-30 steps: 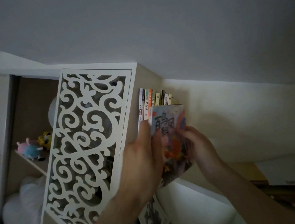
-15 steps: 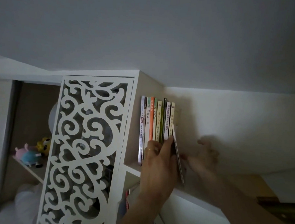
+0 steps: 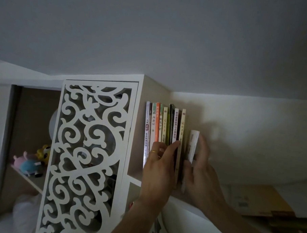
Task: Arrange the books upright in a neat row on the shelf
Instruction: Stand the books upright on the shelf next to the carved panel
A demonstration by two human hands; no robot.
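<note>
Dim room, white shelf by fretwork cabinet panel. Row of books upright. Left hand flat, fingers straight, bracing row. Right hand grasps white book, long axis near vertical, just right of row, small gap left.

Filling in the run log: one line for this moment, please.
step: adding last book | left hand: fingers against row of books | right hand: holds thin book upright at row's right end | shelf: row upright
</note>
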